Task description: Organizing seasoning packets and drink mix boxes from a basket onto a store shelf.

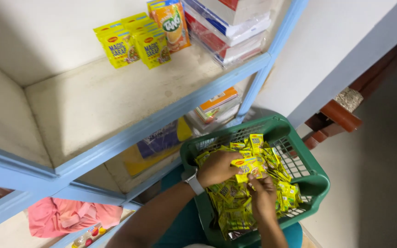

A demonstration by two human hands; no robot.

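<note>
Blue-framed shelving unit with pale worn boards (129,138) at 10 to 12 o'clock, white wall behind, pale floor at 3 o'clock. Green slotted plastic basket (315,181) at 5 o'clock, heaped with small yellow foil seasoning sachets (235,206). Left hand (217,167), grey smartwatch (194,182) on wrist, laid palm-down on the heap, fingers curled over a strip of yellow sachets (249,166) at basket centre. Right hand (263,195) at 6 o'clock of the left, fingers pinched on the lower edge of the same strip. Both closed in a narrow grip, sharing the one strip; exact finger contact hard to make out.

Upper shelf board at 12 o'clock: standing yellow sachet packs (134,43), orange drink-mix pouch (173,20) just beside at their 2 o'clock, stacked clear-wrapped red, white and blue boxes (235,32) at 1 o'clock, near the front edge. Lower shelf: flat packets, contents unclear. Pink cloth (70,216) at 8 o'clock. Brown wooden furniture (341,115) at 3 o'clock.

Risks, judged:
- Strip linked to neighbours; lifting likely to drag loose sachets over the low rim onto the floor.
- Pinch on slick foil; slip or tear at a perforation possible.
- Basket seems unsupported on one side, tilted; a hard pull could tip it.
- Standing packs on the shelf lean; a bump while placing could topple them or the pouch.
</note>
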